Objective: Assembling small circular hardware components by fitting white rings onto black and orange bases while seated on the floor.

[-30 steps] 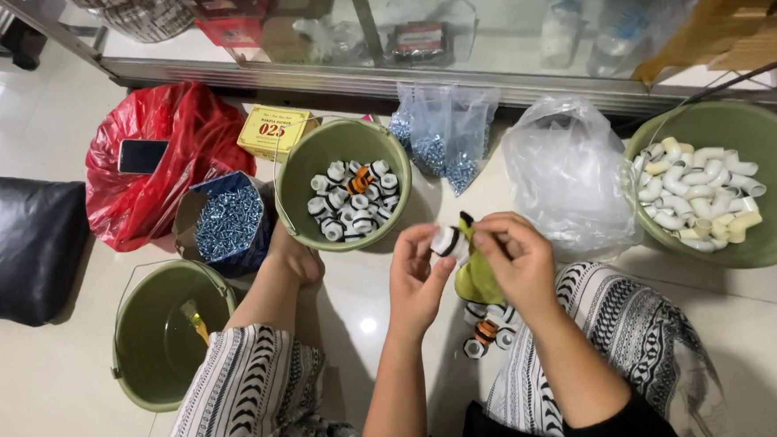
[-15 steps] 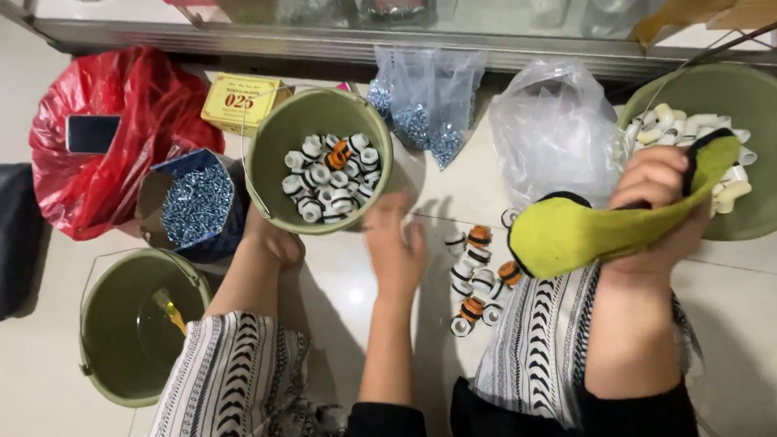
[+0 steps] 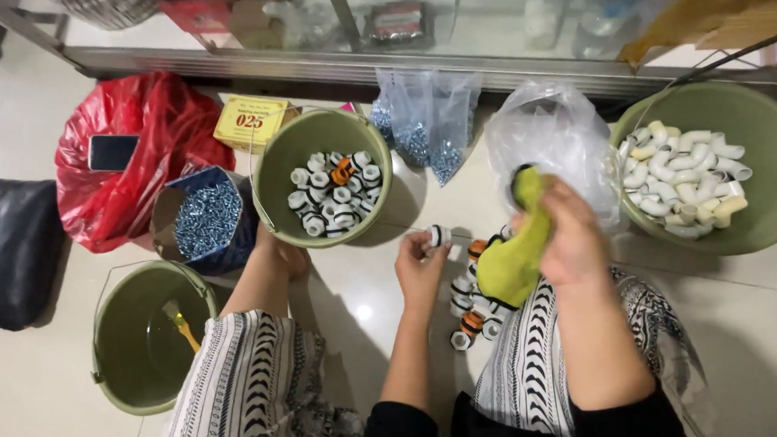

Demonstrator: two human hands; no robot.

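Yellow-green cloth (image 3: 510,261): bunched in your right hand (image 3: 575,235), above the loose fittings (image 3: 473,307) on the floor.
White fitting (image 3: 438,235): pinched in your left hand (image 3: 419,266), just beside the cloth.
Green bucket (image 3: 323,188): holds more fittings, ahead of your left hand.
Bucket of elbows (image 3: 765,212): to your right.

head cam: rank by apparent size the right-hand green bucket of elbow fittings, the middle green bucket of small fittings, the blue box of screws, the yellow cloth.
1. Right green bucket, cut by the frame edge, still largest.
2. Middle green bucket.
3. Blue box of screws.
4. Yellow cloth in the right hand, part hidden and nearer the camera, so its rank against the box is unsure.
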